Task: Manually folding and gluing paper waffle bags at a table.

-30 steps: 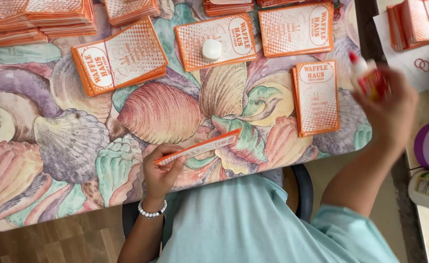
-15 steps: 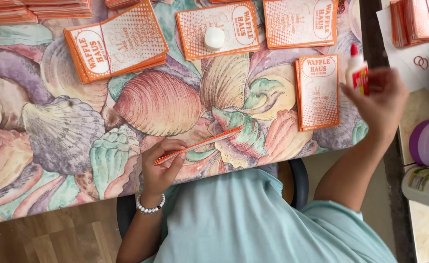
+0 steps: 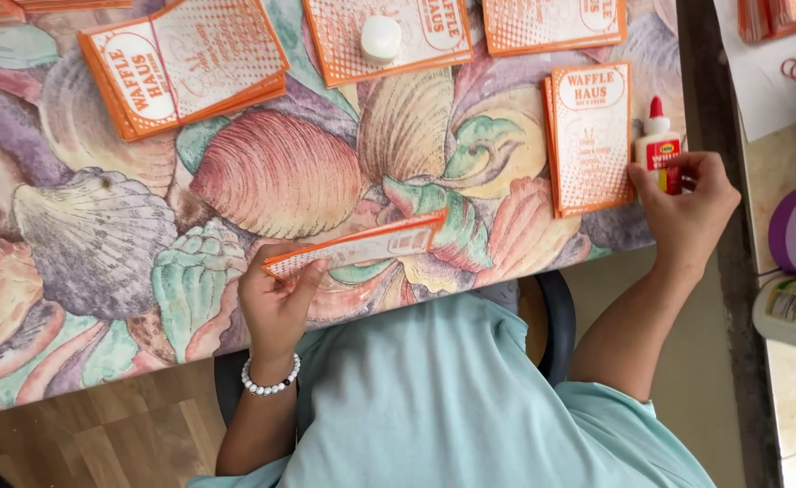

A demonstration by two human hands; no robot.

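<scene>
Hands busy at shell-patterned tablecloth (image 3: 99, 235). Left hand (image 3: 276, 303) pinches flat orange-and-white paper sleeve (image 3: 357, 248), held edge-on at cloth's near edge. Right hand (image 3: 687, 203) wraps fingers round small white glue bottle with red cap (image 3: 657, 145), upright at cloth's right edge, just beside orange card stack (image 3: 589, 136).

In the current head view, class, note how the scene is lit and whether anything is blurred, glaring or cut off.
Head view: soft, even light, only faint shadows under the left hand and its orange card; no strong glare on the shell-patterned tablecloth; right hand on the glue bottle is sharp; the card stacks along the top edge are cropped.
</scene>
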